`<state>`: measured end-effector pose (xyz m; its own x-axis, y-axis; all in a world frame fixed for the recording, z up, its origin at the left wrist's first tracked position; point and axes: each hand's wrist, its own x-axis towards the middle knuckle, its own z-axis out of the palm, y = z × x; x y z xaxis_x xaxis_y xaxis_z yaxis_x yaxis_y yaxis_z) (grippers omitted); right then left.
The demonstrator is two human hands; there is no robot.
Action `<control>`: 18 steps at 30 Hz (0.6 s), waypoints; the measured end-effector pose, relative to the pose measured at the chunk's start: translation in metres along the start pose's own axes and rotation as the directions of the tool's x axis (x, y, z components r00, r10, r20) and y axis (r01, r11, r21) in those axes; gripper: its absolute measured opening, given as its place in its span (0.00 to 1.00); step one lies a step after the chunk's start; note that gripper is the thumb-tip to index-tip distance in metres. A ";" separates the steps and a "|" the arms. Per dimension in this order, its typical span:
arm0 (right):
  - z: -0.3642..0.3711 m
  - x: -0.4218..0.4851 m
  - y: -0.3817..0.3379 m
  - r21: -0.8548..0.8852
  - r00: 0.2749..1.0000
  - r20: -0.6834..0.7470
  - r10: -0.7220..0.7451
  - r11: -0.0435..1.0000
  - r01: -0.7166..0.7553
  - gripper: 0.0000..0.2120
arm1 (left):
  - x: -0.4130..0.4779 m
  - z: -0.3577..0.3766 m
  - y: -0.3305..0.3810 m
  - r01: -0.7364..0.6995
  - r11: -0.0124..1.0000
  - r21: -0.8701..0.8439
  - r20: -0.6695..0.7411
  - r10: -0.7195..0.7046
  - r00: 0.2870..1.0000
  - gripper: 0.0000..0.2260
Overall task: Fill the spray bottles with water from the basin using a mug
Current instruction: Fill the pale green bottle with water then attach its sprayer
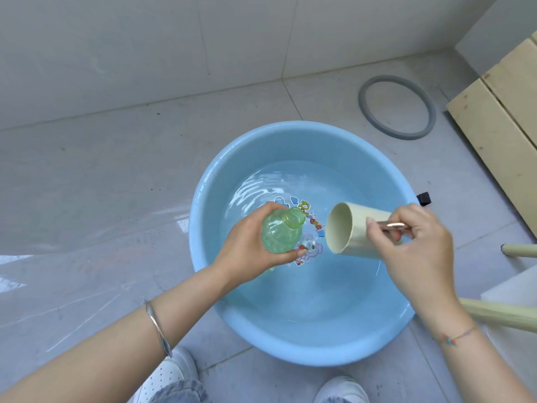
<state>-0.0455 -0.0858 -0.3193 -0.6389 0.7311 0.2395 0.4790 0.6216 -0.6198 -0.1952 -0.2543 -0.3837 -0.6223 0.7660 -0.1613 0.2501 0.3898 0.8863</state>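
My left hand (250, 245) gripped the capless green spray bottle (280, 234) over the basin (290, 347), its mouth tilted toward the mug (348, 231). My right hand (412, 242) pinched the mug's copper handle; the mug lay tipped and looked empty. I judged filling unfinished. The bottle was translucent, its level unclear. Rippled water (305, 181) lay beyond.

A grey tiled floor (116, 170) is met by a pale tiled wall (145, 39) at the top; wooden boards (494, 126) are seen upper right.
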 end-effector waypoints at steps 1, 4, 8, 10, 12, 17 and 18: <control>0.005 -0.003 0.005 -0.050 0.999 0.040 -0.026 0.998 0.028 0.18 | 0.000 0.000 0.000 0.000 1.000 0.002 -0.002 0.000 1.000 0.27; 0.015 -0.010 0.017 -0.145 0.990 0.108 -0.086 0.984 0.102 0.17 | 0.000 0.000 0.000 0.009 1.000 0.003 -0.010 -0.009 1.000 0.27; 0.024 -0.013 0.027 -0.198 0.984 0.147 -0.099 0.972 0.127 0.17 | -0.001 0.000 0.000 0.011 1.000 0.010 -0.009 -0.011 1.000 0.27; 0.027 -0.014 0.030 -0.202 0.983 0.161 -0.088 0.972 0.120 0.17 | -0.001 -0.001 0.001 0.014 1.000 0.014 -0.012 -0.013 1.000 0.27; 0.029 -0.016 0.032 -0.209 0.981 0.177 -0.084 0.971 0.121 0.18 | 0.000 0.000 0.001 0.011 1.000 0.018 -0.014 -0.011 1.000 0.27; 0.034 -0.019 0.034 -0.215 0.974 0.220 -0.061 0.970 0.109 0.26 | 0.000 0.000 0.000 0.001 1.000 0.021 -0.012 -0.001 1.000 0.27; 0.034 -0.019 0.034 -0.211 0.975 0.219 -0.050 0.973 0.097 0.26 | 0.000 0.000 0.000 0.003 1.000 0.020 -0.011 -0.002 1.000 0.27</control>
<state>-0.0379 -0.0882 -0.3703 -0.7781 0.6199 0.1010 0.5309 0.7351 -0.4216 -0.1951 -0.2544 -0.3837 -0.6313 0.7592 -0.1584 0.2633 0.4018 0.8771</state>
